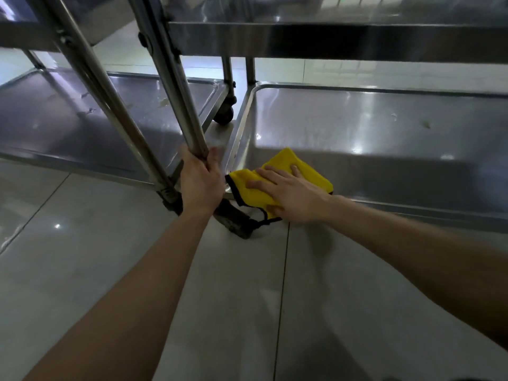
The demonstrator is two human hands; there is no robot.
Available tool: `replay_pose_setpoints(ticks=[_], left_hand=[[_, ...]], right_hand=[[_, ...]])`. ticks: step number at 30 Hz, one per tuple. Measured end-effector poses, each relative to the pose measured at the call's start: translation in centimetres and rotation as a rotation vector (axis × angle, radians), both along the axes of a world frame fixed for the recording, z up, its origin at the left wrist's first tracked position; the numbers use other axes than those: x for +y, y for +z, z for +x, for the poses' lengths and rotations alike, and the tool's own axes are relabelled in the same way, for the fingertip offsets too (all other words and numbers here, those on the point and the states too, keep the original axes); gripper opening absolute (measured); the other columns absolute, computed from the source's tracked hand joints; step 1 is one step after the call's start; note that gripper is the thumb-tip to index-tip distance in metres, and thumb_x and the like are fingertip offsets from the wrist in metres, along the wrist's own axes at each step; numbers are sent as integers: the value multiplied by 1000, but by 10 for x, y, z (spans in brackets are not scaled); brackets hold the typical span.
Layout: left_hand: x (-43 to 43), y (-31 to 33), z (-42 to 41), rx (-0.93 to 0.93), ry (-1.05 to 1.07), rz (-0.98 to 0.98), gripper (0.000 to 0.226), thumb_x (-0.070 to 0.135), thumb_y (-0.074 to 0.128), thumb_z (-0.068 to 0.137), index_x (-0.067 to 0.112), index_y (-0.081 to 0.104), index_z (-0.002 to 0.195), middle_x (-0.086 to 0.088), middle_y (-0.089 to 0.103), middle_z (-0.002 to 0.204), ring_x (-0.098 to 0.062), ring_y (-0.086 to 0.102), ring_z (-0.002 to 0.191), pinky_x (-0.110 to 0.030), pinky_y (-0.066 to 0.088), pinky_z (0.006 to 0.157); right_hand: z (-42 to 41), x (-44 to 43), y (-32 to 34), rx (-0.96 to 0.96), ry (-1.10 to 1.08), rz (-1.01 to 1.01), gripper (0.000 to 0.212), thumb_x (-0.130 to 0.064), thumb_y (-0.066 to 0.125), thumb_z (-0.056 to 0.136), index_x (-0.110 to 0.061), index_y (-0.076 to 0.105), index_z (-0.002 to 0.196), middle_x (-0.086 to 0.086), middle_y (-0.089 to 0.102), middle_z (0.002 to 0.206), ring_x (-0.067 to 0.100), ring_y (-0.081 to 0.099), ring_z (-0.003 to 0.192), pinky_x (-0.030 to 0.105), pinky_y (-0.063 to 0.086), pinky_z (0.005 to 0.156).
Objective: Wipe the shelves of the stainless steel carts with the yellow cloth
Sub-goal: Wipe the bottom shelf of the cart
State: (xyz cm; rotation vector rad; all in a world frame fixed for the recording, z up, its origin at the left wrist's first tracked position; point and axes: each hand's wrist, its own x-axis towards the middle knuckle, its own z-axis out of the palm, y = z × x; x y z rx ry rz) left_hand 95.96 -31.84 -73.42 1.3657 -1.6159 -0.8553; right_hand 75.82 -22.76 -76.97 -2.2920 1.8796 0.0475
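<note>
The right fingers (265,171) are lying straight and spread, pressing flat on the folded yellow cloth with black edging (284,160); nothing is being pinched. The right hand (287,195) is covering much of the cloth, its palm sitting over the near rim. The cloth is lying in the near left corner of the shiny stainless steel lower shelf of the right cart (371,125), with one edge drooping over the rim toward the floor.

The left fingers (187,158) are curling round the round stainless steel post (176,89) close to its lower end, the thumb wrapping the other side, so the left hand (200,185) is gripping the post firmly. The post is rising at a slant just beside the cloth's corner.

A few pale specks (426,124) are sitting farther out on the right shelf. The left cart's steel lower shelf (68,119) is lying beside it, a black caster wheel (224,114) showing between them. A steel upper shelf (330,37) is hanging overhead, and grey floor tiles (110,257) are spreading below both forearms.
</note>
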Motion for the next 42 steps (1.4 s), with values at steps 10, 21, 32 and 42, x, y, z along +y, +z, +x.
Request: replay_pose_setpoints(ticks=[10,21,32,42], left_hand=[[7,78,47,-644,-438,441,44,40,67,105,0,65,124,-24,72,113,-42,74,104,-55,64,91],[78,156,69,-1188,-821,128,66,61,62,101,36,41,159,3,46,160,-21,51,142,-36,44,112],[69,176,97,-1321,-724,278,81,66,52,104,32,19,170,-1,29,175,-24,35,157,-36,34,123],[96,227,151,-747,-483,635,60,50,62,105,21,50,156,-2,64,145,-15,63,119,-31,49,102]], right_hand=[[1,19,138,75,8,369,53,-9,60,96,-28,63,145,6,64,138,30,59,124,41,49,103],[38,83,189,-230,-150,479,61,-11,56,88,-52,63,132,-15,61,114,22,68,104,53,64,84],[39,59,170,-205,-108,336,68,-6,65,89,-44,55,146,-3,61,133,22,58,121,45,51,103],[115,98,218,-637,-284,306,67,12,63,83,-20,67,142,6,50,160,28,51,145,29,37,121]])
